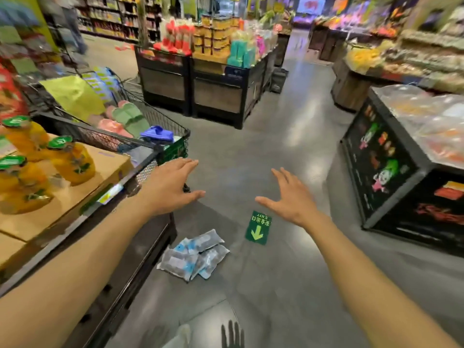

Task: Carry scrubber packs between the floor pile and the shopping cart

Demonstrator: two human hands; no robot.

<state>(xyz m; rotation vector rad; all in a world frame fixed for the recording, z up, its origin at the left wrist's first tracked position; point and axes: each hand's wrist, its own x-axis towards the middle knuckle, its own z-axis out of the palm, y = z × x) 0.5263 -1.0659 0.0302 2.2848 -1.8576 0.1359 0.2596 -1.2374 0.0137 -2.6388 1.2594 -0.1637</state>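
A: Entry, head view. Both arms are stretched forward over the floor [251,156]. The left hand [170,187], at centre frame, has its fingers straight and spread and grips nothing. The right hand [288,197], just right of centre, is likewise flat and empty.

B: Nearest things?

A: A pile of grey-and-blue packets [194,257] lies on the floor at lower centre, below and between the hands, touched by neither. A green exit sticker [258,228] sits on the floor just right of the pile.

B: Progress?

A: Judged from this frame alone: early. The packets are all down, none lifted, with a clear gap between hands and pile. Everything about picking them up looks left to do.

B: Surroundings?

A: A wire cart [160,126] with slippers stands at left centre, close behind the left hand. Orange juice bottles [70,162] stand on cardboard boxes [110,164] at far left. A black display stand [386,172] is at right.
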